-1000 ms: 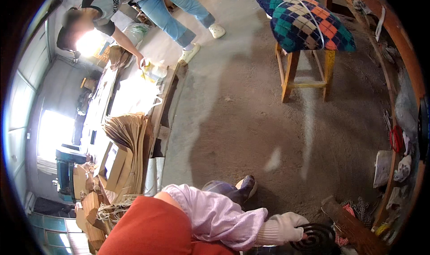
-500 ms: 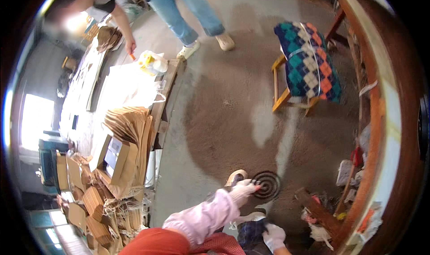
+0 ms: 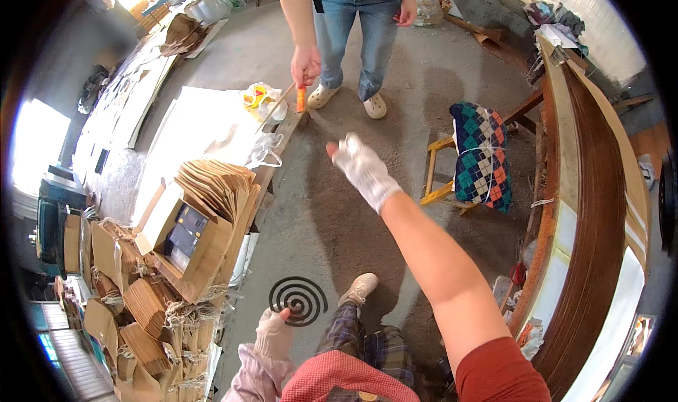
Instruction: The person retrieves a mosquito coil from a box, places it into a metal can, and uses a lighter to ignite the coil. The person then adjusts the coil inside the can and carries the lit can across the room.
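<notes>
Black spiral coil (image 3: 297, 304) pinched in left hand (image 3: 272, 335), at its near-left side; left fingers closed on it, bare thumb tip seen over the rings, rest of hand covered by pale glove. Coil is held out just ahead and to the right of left fingers, face seen from above, rings all visible. Pale shoe (image 3: 360, 289) seen to the right of left fingers, past the coil.

Right hand (image 3: 364, 169) stretched well ahead of left fingers, also in pale glove, bare thumb tip exposed. Nothing seen held; right thumb set a little apart from right fingers, gap narrow. Exact curl cannot be told.

Co-worker's hand (image 3: 306, 67) seen ahead and slightly left of right fingers, apart from them. Small orange item (image 3: 301, 98) held there, pointed downward; its kind cannot be told.

Clear bag with yellow contents (image 3: 261, 100) placed left and ahead of right fingers, next to white sheets (image 3: 183, 130). White carrier bag (image 3: 265, 150) lies left of right fingers. Cardboard stack (image 3: 215, 190) and open box (image 3: 148, 240) are set ahead and left of left fingers. Stool (image 3: 436, 194) with diamond-patterned cushion (image 3: 482, 155) stands right of right fingers.
</notes>
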A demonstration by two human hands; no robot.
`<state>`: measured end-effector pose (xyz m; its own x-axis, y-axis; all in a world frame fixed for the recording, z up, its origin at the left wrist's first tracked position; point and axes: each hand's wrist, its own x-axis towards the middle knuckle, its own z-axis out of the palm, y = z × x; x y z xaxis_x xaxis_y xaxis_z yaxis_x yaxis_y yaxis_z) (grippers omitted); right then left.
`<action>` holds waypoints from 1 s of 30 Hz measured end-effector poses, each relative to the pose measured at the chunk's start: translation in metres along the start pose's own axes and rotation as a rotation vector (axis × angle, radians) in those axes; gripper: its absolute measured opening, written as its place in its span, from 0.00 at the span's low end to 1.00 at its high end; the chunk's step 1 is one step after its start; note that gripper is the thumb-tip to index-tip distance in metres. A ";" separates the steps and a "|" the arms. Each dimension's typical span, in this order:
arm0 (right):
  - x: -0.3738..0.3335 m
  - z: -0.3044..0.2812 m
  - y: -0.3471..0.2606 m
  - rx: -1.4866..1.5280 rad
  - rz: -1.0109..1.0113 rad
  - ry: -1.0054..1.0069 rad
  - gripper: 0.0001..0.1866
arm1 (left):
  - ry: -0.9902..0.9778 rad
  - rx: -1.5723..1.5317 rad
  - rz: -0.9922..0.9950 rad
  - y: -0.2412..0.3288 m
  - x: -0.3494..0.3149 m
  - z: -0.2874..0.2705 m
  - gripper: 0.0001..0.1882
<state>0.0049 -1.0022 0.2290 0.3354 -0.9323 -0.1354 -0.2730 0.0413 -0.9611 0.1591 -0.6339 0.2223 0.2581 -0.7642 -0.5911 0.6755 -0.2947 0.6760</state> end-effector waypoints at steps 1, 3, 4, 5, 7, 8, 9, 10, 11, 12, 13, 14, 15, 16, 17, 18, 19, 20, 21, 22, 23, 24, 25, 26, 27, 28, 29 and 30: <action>0.016 0.003 -0.025 -0.089 0.064 0.021 0.26 | 0.060 0.070 -0.042 0.000 -0.006 -0.008 0.07; 0.046 0.008 -0.037 -0.080 0.198 0.030 0.23 | 0.155 0.227 -0.131 0.004 -0.013 -0.015 0.07; 0.057 0.006 -0.040 -0.075 0.265 0.037 0.22 | 0.054 -0.051 -0.127 0.001 -0.013 -0.013 0.08; 0.066 0.003 -0.039 0.141 0.269 -0.038 0.20 | 0.054 -0.088 -0.129 -0.002 -0.013 -0.008 0.07; 0.082 -0.007 -0.032 0.507 0.254 -0.144 0.16 | 0.053 -0.158 -0.125 -0.003 -0.013 0.002 0.07; 0.082 -0.005 -0.044 0.669 0.252 -0.191 0.13 | 0.030 -0.104 -0.113 -0.005 -0.013 -0.002 0.09; 0.083 -0.005 -0.056 0.822 0.255 -0.240 0.11 | 0.044 -0.107 -0.123 -0.005 -0.011 -0.006 0.09; 0.075 -0.007 -0.063 0.742 0.290 -0.121 0.11 | 0.056 -0.111 -0.135 -0.005 -0.009 -0.010 0.09; 0.060 -0.008 -0.082 0.658 0.327 0.000 0.11 | 0.068 -0.116 -0.152 -0.004 -0.006 -0.011 0.10; 0.054 -0.011 -0.080 0.606 0.305 0.012 0.11 | 0.022 -0.130 -0.130 -0.002 -0.004 -0.011 0.11; 0.042 -0.017 -0.077 0.596 0.320 0.008 0.11 | 0.007 -0.147 -0.123 0.001 -0.005 -0.005 0.10; 0.028 -0.023 -0.076 0.585 0.332 0.003 0.11 | -0.009 -0.164 -0.113 0.006 -0.004 0.007 0.10; 0.013 -0.029 -0.076 0.574 0.345 0.001 0.12 | -0.026 -0.181 -0.105 0.011 -0.001 0.016 0.10; -0.007 -0.036 -0.075 0.589 0.307 -0.031 0.12 | -0.024 -0.152 -0.114 0.015 0.001 0.023 0.10; -0.028 -0.044 -0.074 0.605 0.272 -0.061 0.12 | -0.020 -0.121 -0.125 0.018 0.003 0.031 0.09; -0.049 -0.047 -0.076 0.628 0.236 -0.100 0.12 | -0.009 -0.086 -0.129 0.023 0.005 0.037 0.09; -0.069 -0.050 -0.081 0.599 0.252 -0.107 0.12 | 0.017 -0.005 -0.144 0.026 0.008 0.040 0.08; -0.090 -0.059 -0.084 0.599 0.233 -0.094 0.12 | 0.031 0.074 -0.166 0.027 0.012 0.046 0.08; -0.110 -0.064 -0.087 0.606 0.215 -0.084 0.12 | 0.051 0.160 -0.185 0.030 0.015 0.054 0.07; -0.131 -0.072 -0.093 0.590 0.236 -0.037 0.12 | 0.082 0.326 -0.277 0.055 0.008 0.090 0.06; -0.152 -0.078 -0.104 0.579 0.249 0.003 0.11 | -0.037 0.125 -0.218 0.034 0.021 0.074 0.06; -0.174 -0.088 -0.110 0.560 0.265 0.060 0.11 | -0.094 0.188 -0.268 0.036 0.026 0.076 0.06; -0.192 -0.092 -0.111 0.489 0.225 0.097 0.11 | -0.136 0.259 -0.299 0.044 0.029 0.080 0.06; -0.211 -0.097 -0.111 0.411 0.186 0.142 0.12 | -0.155 0.254 -0.281 0.046 0.028 0.089 0.06; -0.231 -0.102 -0.113 0.325 0.155 0.199 0.12 | -0.185 0.249 -0.273 0.050 0.025 0.105 0.05; -0.251 -0.106 -0.118 0.203 0.103 0.304 0.10 | -0.190 0.207 -0.179 0.046 0.020 0.130 0.05; -0.272 -0.112 -0.118 0.128 0.130 0.384 0.09 | -0.231 0.350 -0.244 0.053 0.015 0.140 0.06; -0.291 -0.116 -0.121 0.059 0.153 0.457 0.09 | -0.285 0.340 -0.253 0.058 0.008 0.152 0.05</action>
<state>-0.1644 -0.7775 0.4121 -0.1390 -0.9758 -0.1690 -0.2326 0.1981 -0.9522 0.0952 -0.7441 0.3238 -0.1148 -0.7571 -0.6432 0.4173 -0.6243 0.6604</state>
